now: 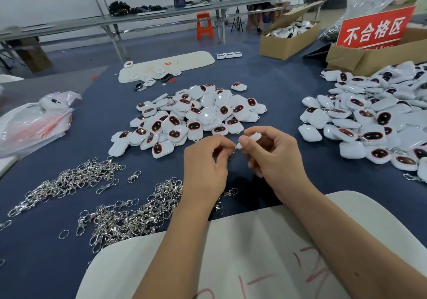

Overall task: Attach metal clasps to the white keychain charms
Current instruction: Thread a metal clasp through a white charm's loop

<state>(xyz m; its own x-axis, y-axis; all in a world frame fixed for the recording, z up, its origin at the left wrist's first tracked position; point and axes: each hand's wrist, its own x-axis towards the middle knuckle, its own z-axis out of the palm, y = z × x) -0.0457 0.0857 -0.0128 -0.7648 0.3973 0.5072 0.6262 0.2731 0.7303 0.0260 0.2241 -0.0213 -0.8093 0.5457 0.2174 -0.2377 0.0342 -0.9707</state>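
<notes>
Pinched between thumb and curled fingers of the right hand (272, 157), one white keychain charm (251, 137) is held above the blue table (277, 76), mostly hidden by the fingers; the left hand (208, 164) is curled close against it, fingertips meeting at the charm's edge, though what they hold is too small to tell. Loose metal clasps (129, 215) lie heaped near the left forearm, a pile of white charms (194, 113) sits just beyond the hands, and a second pile (374, 118) lies right.
</notes>
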